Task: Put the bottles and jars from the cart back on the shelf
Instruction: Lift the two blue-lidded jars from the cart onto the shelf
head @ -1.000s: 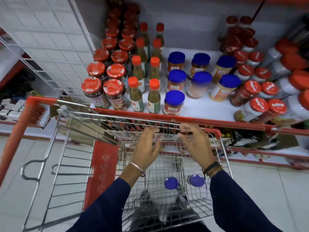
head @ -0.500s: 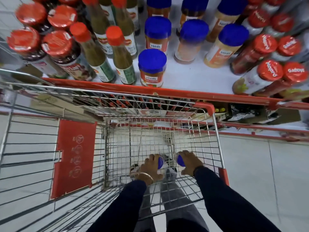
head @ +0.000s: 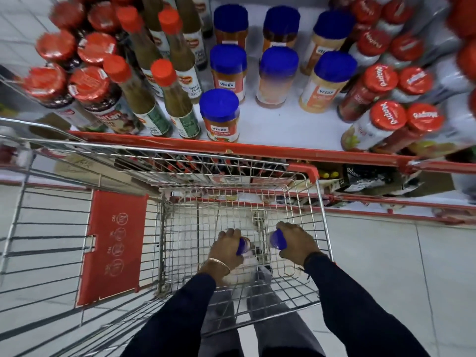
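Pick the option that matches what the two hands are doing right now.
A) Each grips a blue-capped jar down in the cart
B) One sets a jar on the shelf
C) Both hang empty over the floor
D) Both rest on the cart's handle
A: the left hand and the right hand each close around a blue-capped jar low inside the cart.

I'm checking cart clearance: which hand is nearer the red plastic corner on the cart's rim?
Right. The right hand sits below the red corner, near that side wall; the left hand is further toward the basket's middle.

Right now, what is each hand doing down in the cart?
Left hand: closed on a blue-capped jar.
Right hand: closed on another blue-capped jar.
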### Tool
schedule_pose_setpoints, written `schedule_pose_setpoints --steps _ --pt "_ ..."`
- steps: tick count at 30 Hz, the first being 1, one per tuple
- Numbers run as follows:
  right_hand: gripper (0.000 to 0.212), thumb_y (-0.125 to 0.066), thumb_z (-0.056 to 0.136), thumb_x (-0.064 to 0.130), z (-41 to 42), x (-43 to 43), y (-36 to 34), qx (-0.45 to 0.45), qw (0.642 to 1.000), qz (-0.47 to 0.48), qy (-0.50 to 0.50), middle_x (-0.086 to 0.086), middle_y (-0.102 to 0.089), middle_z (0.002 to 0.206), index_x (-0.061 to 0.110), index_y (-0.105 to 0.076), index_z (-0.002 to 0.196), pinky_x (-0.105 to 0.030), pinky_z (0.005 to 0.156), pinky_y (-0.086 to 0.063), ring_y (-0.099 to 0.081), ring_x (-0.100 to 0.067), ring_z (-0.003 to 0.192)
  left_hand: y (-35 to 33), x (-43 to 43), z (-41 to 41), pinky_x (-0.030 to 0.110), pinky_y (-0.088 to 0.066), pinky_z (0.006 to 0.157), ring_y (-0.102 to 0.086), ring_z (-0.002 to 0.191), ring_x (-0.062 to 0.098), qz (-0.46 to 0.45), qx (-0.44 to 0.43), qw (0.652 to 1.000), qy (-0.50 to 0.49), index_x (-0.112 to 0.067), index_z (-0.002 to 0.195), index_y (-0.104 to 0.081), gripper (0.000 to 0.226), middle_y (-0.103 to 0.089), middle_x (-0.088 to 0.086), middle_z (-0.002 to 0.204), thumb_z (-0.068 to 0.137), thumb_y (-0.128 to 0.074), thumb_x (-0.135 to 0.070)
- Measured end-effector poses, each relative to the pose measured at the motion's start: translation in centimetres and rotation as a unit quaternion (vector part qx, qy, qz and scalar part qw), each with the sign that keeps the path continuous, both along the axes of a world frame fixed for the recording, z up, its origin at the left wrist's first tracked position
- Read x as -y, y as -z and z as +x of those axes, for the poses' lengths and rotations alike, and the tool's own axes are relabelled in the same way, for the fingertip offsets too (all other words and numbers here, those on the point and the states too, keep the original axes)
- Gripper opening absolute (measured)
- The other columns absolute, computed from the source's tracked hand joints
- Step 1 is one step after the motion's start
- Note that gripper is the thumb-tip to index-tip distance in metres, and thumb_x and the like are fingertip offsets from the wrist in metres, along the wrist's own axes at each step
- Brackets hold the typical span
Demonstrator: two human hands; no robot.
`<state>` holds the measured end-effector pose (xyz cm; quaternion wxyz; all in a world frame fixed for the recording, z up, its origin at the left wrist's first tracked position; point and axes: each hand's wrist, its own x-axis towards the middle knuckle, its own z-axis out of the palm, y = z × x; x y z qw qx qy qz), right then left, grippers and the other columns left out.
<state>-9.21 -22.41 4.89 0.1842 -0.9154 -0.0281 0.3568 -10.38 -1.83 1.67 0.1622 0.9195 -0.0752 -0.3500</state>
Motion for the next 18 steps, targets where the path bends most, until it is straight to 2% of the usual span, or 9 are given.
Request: schedule_pose_setpoints --steps 2,6,9,12,13,16,18 --pt "0.046 -0.066 0.065 0.009 0.5 0.4 -3.3 0.024 0.999 0.024 0.013 -0.008 -0.061 0.106 0.015 -0.047 0.106 -0.029 0.071 -0.046 -0.059 -0.028 0.097 -3.1 0.1 0.8 0.039 -0.045 0.089 -0.043 0.115 0.032 -0.033 0.021 0.999 -0.025 -0.008 0.124 -0.036 0.061 -0.048 0.014 0.126 0.071 -0.065 -0.017" --pt "0.052 -0.069 0.067 0.017 1.7 1.3 -10.9 0.072 0.995 0.059 0.022 -0.006 -0.062 0.107 0.017 -0.049 0.116 -0.027 0.070 -0.043 -0.060 -0.027 0.096 -10.1 0.2 2.8 0.041 -0.049 0.087 -0.046 0.112 0.031 -0.074 0.093 0.992 -0.046 -0.011 0.119 -0.036 0.066 -0.053 0.015 0.119 0.067 -0.073 -0.021" --pt "0.051 -0.073 0.064 0.024 2.7 2.1 -16.6 0.113 0.991 0.074 0.020 -0.005 -0.063 0.109 0.019 -0.053 0.111 -0.033 0.075 -0.051 -0.059 -0.024 0.094 -15.4 0.5 4.5 0.041 -0.051 0.084 -0.050 0.107 0.031 -0.095 0.149 0.984 -0.028 -0.015 0.115 -0.037 0.064 -0.055 0.013 0.115 0.064 -0.074 -0.028" --pt "0.056 -0.065 0.055 0.048 3.7 2.9 -21.8 0.159 0.981 0.105 0.033 0.000 -0.065 0.100 0.021 -0.058 0.103 -0.040 0.078 -0.054 -0.061 -0.021 0.088 -21.0 1.3 6.2 0.037 -0.052 0.079 -0.052 0.101 0.029 -0.135 0.204 0.969 -0.023 -0.014 0.113 -0.039 0.062 -0.055 0.014 0.110 0.066 -0.075 -0.032" --pt "0.058 -0.065 0.052 0.051 4.2 3.2 -23.1 0.178 0.977 0.111 0.035 0.001 -0.065 0.099 0.023 -0.058 0.103 -0.041 0.078 -0.054 -0.060 -0.020 0.087 -22.7 1.7 6.7 0.036 -0.052 0.078 -0.053 0.099 0.029 -0.146 0.226 0.963 -0.017 -0.014 0.114 -0.039 0.061 -0.056 0.014 0.109 0.067 -0.074 -0.031" --pt "0.062 -0.076 0.056 0.044 5.8 3.8 -25.9 0.222 0.967 0.112 0.051 -0.001 -0.062 0.104 0.025 -0.052 0.111 -0.042 0.081 -0.054 -0.059 -0.021 0.092 -26.6 2.5 8.8 0.038 -0.051 0.079 -0.053 0.101 0.029 -0.149 0.273 0.950 0.008 -0.013 0.118 -0.039 0.061 -0.054 0.015 0.111 0.069 -0.071 -0.028" --pt "0.065 -0.075 0.057 0.048 7.0 4.0 -27.3 0.258 0.957 0.114 0.063 -0.004 -0.061 0.107 0.024 -0.049 0.112 -0.044 0.081 -0.053 -0.058 -0.024 0.094 -28.0 3.0 10.5 0.036 -0.046 0.078 -0.052 0.104 0.030 -0.144 0.301 0.942 0.023 -0.014 0.120 -0.038 0.062 -0.054 0.015 0.114 0.069 -0.071 -0.028"
